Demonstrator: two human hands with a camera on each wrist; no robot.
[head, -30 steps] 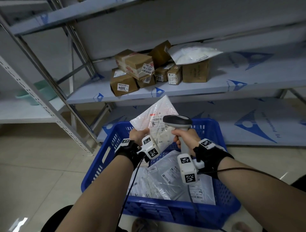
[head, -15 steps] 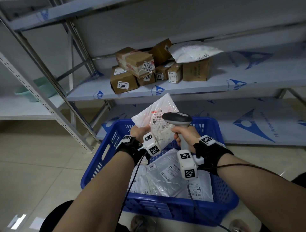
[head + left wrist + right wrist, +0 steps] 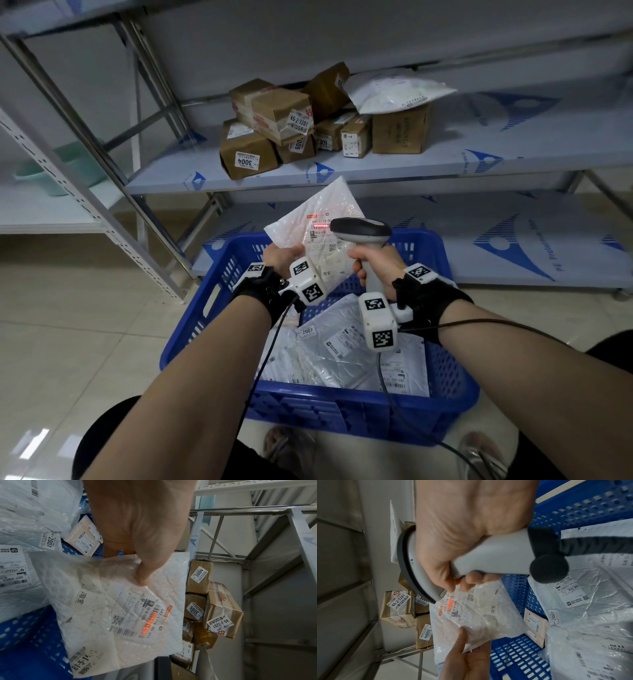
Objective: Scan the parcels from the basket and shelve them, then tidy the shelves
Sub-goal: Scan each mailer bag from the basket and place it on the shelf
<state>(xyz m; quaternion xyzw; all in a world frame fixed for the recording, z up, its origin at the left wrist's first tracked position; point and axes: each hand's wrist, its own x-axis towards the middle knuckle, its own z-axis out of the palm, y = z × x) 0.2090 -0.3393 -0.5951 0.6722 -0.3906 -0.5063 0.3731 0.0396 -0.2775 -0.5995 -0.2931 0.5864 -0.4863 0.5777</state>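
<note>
Raised slightly, left hand [image 3: 282, 255] pinches the white parcel [image 3: 313, 228] while right hand [image 3: 375, 265] grips the scanner [image 3: 359, 230].

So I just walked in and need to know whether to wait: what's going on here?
A person is scanning parcels. The left hand holds a white parcel up over the blue basket, and the right hand grips a scanner aimed at it; a red scan line lies across the label's barcode. More bagged parcels lie in the basket, and brown boxes with a white bag on top are piled on the shelf behind.
</note>
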